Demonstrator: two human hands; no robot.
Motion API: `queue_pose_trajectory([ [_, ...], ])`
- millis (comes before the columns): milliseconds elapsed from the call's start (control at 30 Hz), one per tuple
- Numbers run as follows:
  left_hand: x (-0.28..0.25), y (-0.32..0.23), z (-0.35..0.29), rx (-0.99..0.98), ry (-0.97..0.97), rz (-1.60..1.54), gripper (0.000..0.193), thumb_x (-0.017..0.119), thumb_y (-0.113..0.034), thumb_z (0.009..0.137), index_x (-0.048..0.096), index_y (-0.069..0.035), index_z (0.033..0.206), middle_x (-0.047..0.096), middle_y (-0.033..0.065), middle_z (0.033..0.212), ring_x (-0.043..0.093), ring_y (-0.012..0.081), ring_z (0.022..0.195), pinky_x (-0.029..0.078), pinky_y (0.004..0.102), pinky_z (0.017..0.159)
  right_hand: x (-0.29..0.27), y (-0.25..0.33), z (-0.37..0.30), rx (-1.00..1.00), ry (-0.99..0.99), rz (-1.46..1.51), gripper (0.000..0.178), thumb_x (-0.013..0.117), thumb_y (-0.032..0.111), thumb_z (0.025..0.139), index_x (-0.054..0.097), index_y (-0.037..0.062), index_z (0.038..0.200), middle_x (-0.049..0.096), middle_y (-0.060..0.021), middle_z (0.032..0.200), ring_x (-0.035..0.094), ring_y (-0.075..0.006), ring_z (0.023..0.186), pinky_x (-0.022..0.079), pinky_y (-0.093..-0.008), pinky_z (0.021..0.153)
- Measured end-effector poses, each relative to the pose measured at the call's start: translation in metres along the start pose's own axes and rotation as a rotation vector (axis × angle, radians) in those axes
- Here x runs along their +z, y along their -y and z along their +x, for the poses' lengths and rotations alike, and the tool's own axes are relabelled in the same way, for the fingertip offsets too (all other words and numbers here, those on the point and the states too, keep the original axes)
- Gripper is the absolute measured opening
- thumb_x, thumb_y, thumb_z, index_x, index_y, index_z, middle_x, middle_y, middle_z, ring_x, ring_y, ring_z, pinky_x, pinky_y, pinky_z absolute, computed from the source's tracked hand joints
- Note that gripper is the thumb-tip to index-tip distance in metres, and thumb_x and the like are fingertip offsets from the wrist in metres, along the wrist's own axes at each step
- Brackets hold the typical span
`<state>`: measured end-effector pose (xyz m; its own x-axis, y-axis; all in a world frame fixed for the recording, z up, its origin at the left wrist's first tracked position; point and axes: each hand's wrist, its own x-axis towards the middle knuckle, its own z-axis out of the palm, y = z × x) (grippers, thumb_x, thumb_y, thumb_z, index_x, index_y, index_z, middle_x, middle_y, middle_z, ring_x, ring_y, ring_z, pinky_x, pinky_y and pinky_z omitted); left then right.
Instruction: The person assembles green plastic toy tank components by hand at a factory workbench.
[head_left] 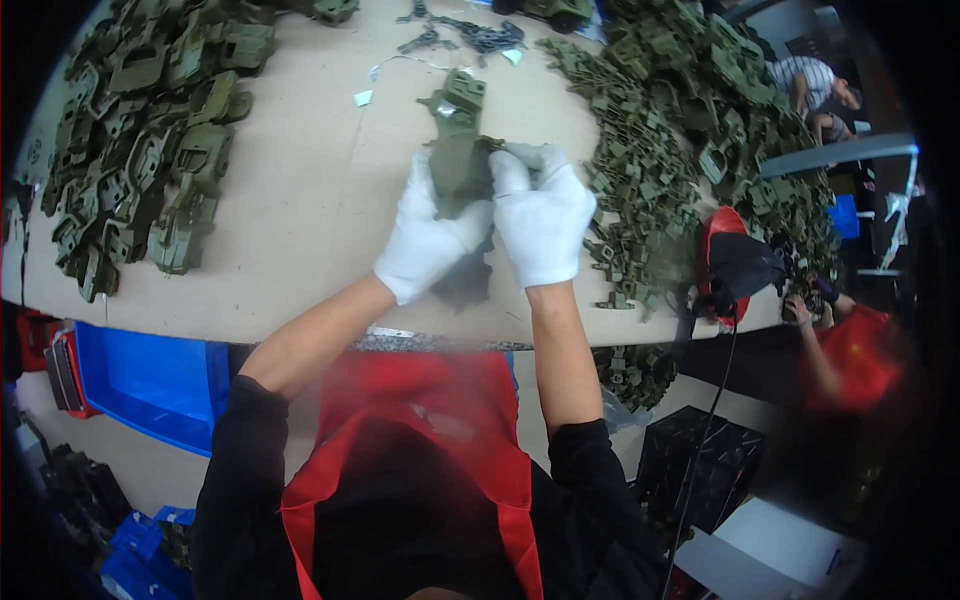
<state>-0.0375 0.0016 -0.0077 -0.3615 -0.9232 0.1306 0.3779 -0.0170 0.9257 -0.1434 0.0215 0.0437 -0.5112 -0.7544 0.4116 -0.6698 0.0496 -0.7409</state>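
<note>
Both my hands wear white gloves and meet over the middle of the table [310, 200]. My left hand [428, 238] is closed around an olive-green plastic toy vehicle part [460, 172], holding it above the tabletop. At its right edge, my right hand [545, 215] has its fingers bent and pinched together. Whether a small piece sits between those fingers is hidden by the glove. Just beyond the held part is another green molded piece [460, 95]; I cannot tell whether the two touch.
A pile of green vehicle body parts [150, 150] covers the left side. Smaller green parts [640, 170] heap on the right. Dark grey pieces [485, 38] lie at the far edge. A blue bin [150, 385] stands below left. Another person in red [860, 355] works at right.
</note>
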Motion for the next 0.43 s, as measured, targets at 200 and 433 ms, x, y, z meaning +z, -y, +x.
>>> queue_pose_trajectory([
  [200,-0.005,-0.002,0.014,-0.293,0.103,-0.188,0.062,0.069,0.001,0.079,0.042,-0.006,0.134,0.058,0.0048,0.114,0.057,0.0133,0.100,0.049,0.0276,0.085,-0.046,-0.052,0.010,0.278,0.303,0.122,0.039,0.071,0.032,0.081,0.068,0.0061,0.110,0.070,-0.0178,0.097,0.068,-0.0331,0.081,0.053,-0.0373,0.074],
  [433,-0.010,0.025,0.027,-0.178,-0.103,-0.199,0.068,0.070,-0.004,0.081,0.035,-0.004,0.139,0.060,0.0071,0.116,0.059,0.0153,0.102,0.049,0.0298,0.090,-0.070,-0.091,0.026,0.200,0.408,-0.951,0.044,0.072,0.033,0.075,0.070,0.0109,0.113,0.064,-0.0180,0.115,0.059,-0.0345,0.111,0.048,-0.0369,0.093],
])
